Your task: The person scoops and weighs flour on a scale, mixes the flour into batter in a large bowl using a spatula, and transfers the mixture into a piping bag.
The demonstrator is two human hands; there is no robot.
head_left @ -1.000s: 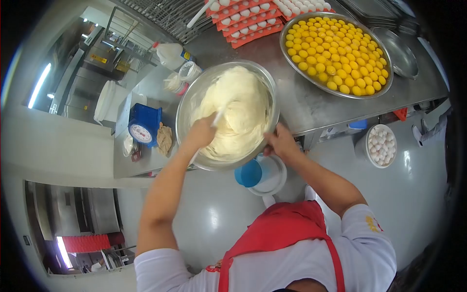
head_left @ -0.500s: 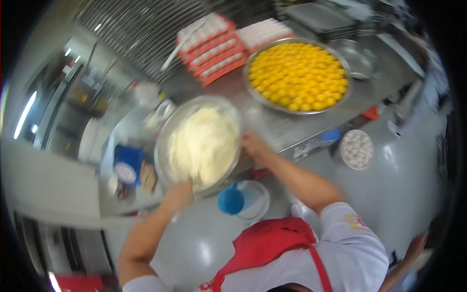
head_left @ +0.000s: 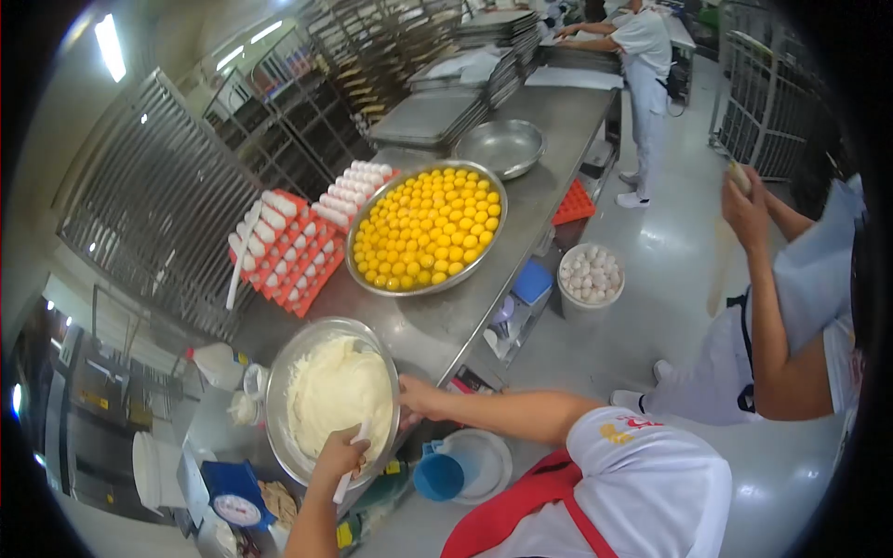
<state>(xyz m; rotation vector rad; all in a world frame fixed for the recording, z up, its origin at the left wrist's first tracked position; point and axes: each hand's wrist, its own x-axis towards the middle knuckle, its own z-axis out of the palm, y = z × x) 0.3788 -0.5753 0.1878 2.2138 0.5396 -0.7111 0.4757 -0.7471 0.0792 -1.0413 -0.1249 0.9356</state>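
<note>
A large steel mixing bowl (head_left: 282, 445) stands at the front edge of the counter, filled with a thick, pale cream batter (head_left: 339, 391). My left hand (head_left: 341, 454) is wrapped round the handle of a white spatula (head_left: 342, 487); the spatula's far end is hidden in or behind the batter. At the bowl's right side my right hand (head_left: 423, 398) is closed on the rim. Beyond it sits a wide steel bowl (head_left: 503, 219) full of egg yolks (head_left: 430, 228).
Stacked egg trays (head_left: 293, 265) hold white eggs, with another white spatula (head_left: 244, 256) lying across. A blue scale (head_left: 233, 493) stands left. A blue jug (head_left: 439, 476) and a bucket of eggshells (head_left: 592, 276) are below the counter. Co-workers stand at right (head_left: 791, 307) and far back (head_left: 644, 84).
My view has swung right and up, bringing two co-workers and the stacked baking trays into sight. The spatula handle in my left hand now shows. My right hand stays on the rim.
</note>
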